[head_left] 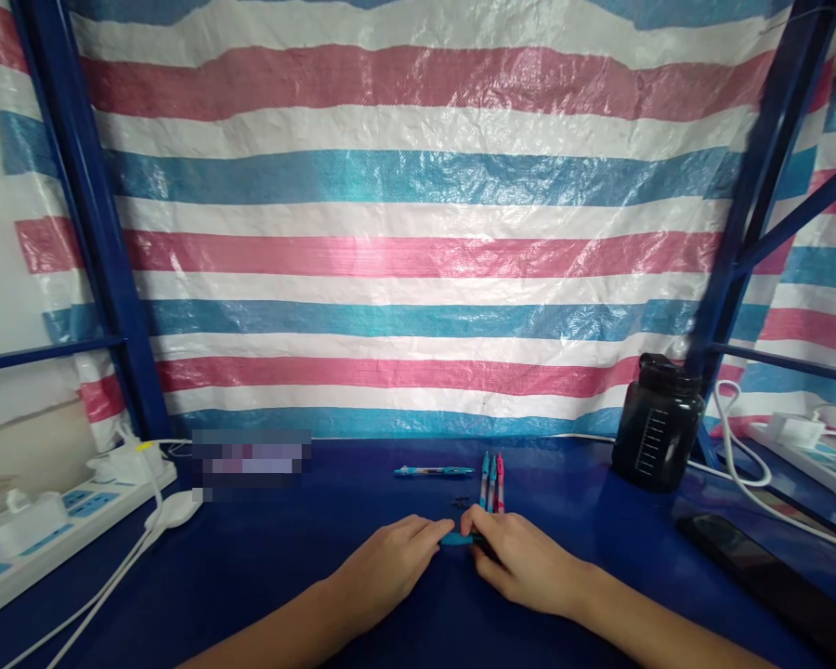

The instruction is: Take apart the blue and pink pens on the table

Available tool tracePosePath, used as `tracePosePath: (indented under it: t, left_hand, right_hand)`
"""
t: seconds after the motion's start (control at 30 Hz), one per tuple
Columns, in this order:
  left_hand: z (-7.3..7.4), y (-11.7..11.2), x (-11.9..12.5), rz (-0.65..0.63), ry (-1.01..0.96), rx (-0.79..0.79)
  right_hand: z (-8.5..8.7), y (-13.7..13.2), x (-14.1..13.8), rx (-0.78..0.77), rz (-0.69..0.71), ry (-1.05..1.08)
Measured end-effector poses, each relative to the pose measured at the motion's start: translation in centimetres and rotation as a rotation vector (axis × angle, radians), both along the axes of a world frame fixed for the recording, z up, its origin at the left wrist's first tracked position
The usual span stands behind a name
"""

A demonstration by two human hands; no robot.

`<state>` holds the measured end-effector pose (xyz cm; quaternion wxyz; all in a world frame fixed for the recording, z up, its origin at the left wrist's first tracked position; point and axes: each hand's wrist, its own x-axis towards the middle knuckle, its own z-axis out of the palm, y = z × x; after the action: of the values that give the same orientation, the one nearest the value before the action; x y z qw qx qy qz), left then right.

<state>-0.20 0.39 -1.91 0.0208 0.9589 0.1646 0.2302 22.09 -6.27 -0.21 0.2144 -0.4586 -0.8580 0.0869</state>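
Observation:
My left hand (pixel 400 557) and my right hand (pixel 522 557) meet low in the middle, both closed on a blue pen (pixel 456 539). Only a short blue stretch of it shows between my fingers, with a dark part by the right fingertips; the rest is hidden. Just beyond lie some small dark pieces (pixel 460 502), too small to name. Two blue pens (pixel 486 474) and a pink pen (pixel 500 478) lie side by side, pointing away from me, their near ends close to my right hand. Farther left, another blue pen (pixel 434 472) lies crosswise.
A black bottle (pixel 659 427) stands at the back right of the blue table (pixel 306 539). Nearer on that side is a dark phone (pixel 745 557). Power strips (pixel 76 520) with white cables sit at both sides. Striped sheeting (pixel 418 260) hangs behind, between blue metal posts.

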Motion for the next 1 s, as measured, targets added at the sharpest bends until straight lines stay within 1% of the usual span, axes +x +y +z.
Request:
tracePosePath:
  t: [0.17, 0.4, 0.5, 0.57, 0.63, 0.73, 0.87, 1.0]
  left_hand:
    - [-0.35, 0.3, 0.29, 0.098, 0.003, 0.124]
    - [-0.64, 0.67, 0.26, 0.119, 0.005, 0.238]
    - [-0.52, 0.7, 0.09, 0.085, 0.003, 0.26]
    - [-0.39, 0.69, 0.03, 0.029, -0.001, 0.258]
    - [-0.33, 0.68, 0.06, 0.001, 0.003, 0.254]
    - [-0.4, 0.69, 0.21, 0.025, 0.009, 0.244]
    - [-0.37, 0.68, 0.31, 0.042, 0.019, 0.236]
    - [-0.13, 0.63, 0.2, -0.007, -0.001, 0.247]
  right_hand:
    - [-0.13, -0.18, -0.04, -0.004, 0.013, 0.002]
    - [-0.46, 0.31, 0.25, 0.021, 0.019, 0.006]
    - [-0.68, 0.59, 0.32, 0.04, 0.02, 0.007]
    - [-0.82, 0.73, 0.32, 0.006, 0.022, 0.012]
    - [-0.83, 0.73, 0.28, -0.042, 0.017, 0.009]
    - [-0.59, 0.5, 0.22, -0.054, -0.004, 0.006]
    - [-0.51, 0.3, 0.26, -0.015, -0.036, -0.005]
    - [-0.78, 0.48, 0.28, 0.017, -0.034, -0.077]
